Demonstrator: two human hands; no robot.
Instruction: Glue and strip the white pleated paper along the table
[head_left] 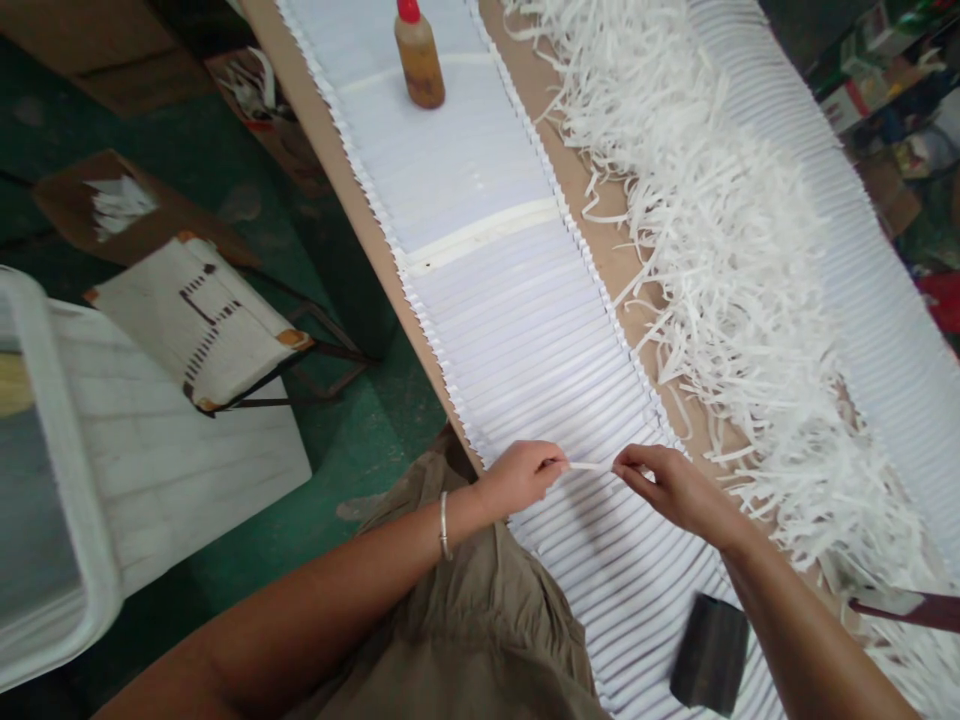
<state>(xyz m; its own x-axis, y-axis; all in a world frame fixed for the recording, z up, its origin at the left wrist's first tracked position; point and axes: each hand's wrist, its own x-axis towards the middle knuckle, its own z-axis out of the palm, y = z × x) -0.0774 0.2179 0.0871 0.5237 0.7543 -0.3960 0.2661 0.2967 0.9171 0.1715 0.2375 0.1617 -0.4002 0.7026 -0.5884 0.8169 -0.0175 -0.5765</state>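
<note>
I see both forearms coming in from the bottom of the head view, bent at the elbows and meeting over a long brown surface (600,250). My left hand (521,478), with a metal bangle (444,525) on its wrist, has its fingers pinched closed on one end of a thin white strip (590,466). My right hand (667,490) is turned palm down and pinches the other end. The strip runs level between the two hands, just above a row of overlapping white sheets (525,330) at the near edge of the surface. To the right of the hands lies a pile of loose white strips (720,280). A dark block (709,652) rests on the sheets beside my right forearm. A glue bottle (418,55) stands upright at the far end.
</note>
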